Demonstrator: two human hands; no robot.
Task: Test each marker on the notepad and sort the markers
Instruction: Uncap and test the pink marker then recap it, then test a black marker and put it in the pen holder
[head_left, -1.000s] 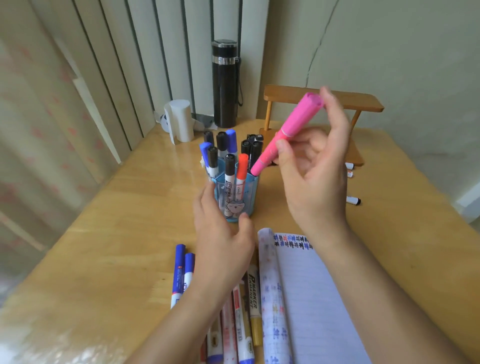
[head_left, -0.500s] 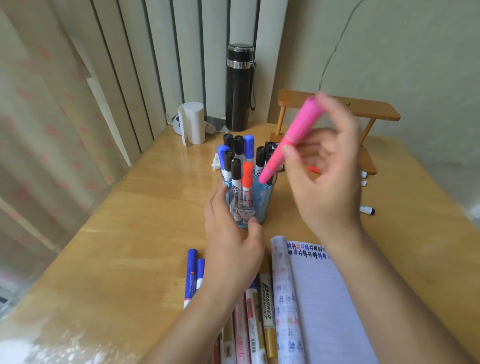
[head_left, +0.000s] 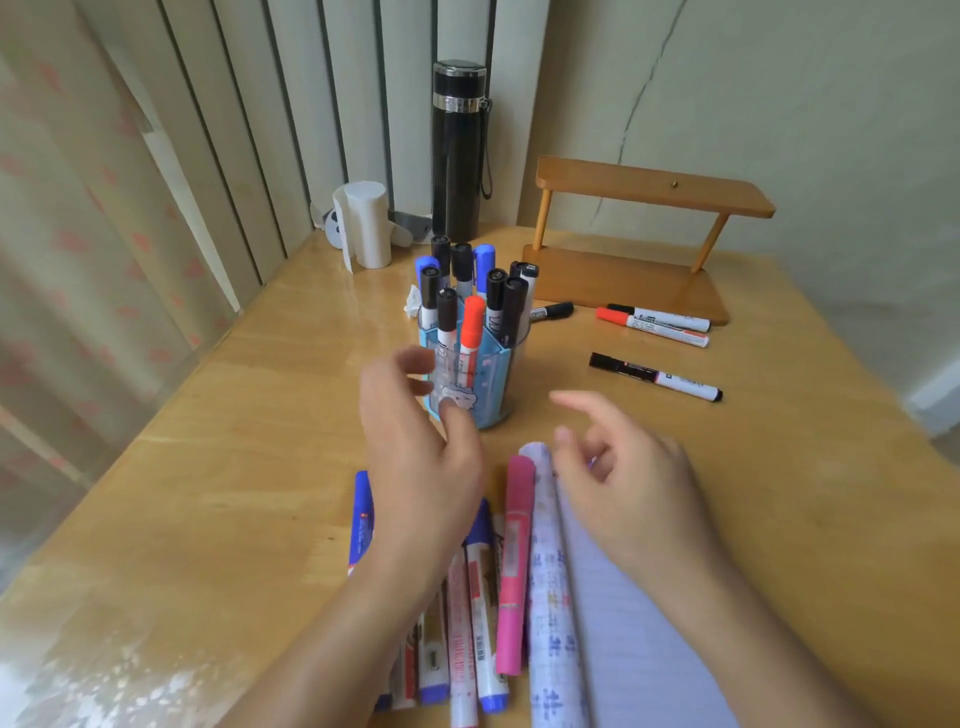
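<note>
Open table (head_left: 208, 493) runs left to its edge; on the right, loose markers (head_left: 654, 376) lie well apart. The pink marker (head_left: 514, 566) lies flat between the marker row (head_left: 467, 623) and the notepad (head_left: 623, 623), long axis pointing away toward the blue holder (head_left: 493, 384). The right hand (head_left: 623, 483) hovers spread, holding nothing. The left hand (head_left: 421, 467) is loose-fingered at the holder, contact blurred.

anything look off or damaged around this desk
A thin crack runs down the wall above the wooden shelf. The notepad has its cover curled back into a roll along its left edge. A crumpled white scrap lies by the blue marker holder. Nothing looks spilled.
</note>
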